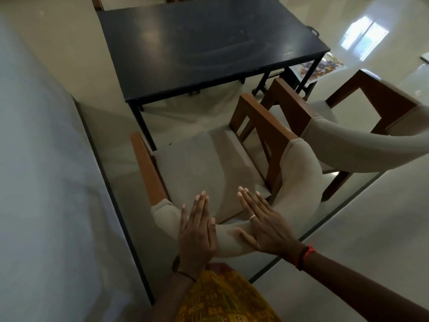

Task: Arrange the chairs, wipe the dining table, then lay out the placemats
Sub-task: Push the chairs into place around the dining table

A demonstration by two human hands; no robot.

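Chair backrest (229, 242): being pressed by left hand (197, 231) and right hand (264, 226), fingers (202, 205) straight, close together; counter (209, 43) lying straight ahead.

Two flat hands on a padded chair back

The left hand (197, 231) and right hand (263, 225) are laid, fingers straight, on the curved beige back of the near chair (199, 163), which is turned toward the dark table (204, 47). A second chair (362, 145) is set just beside it on the right.
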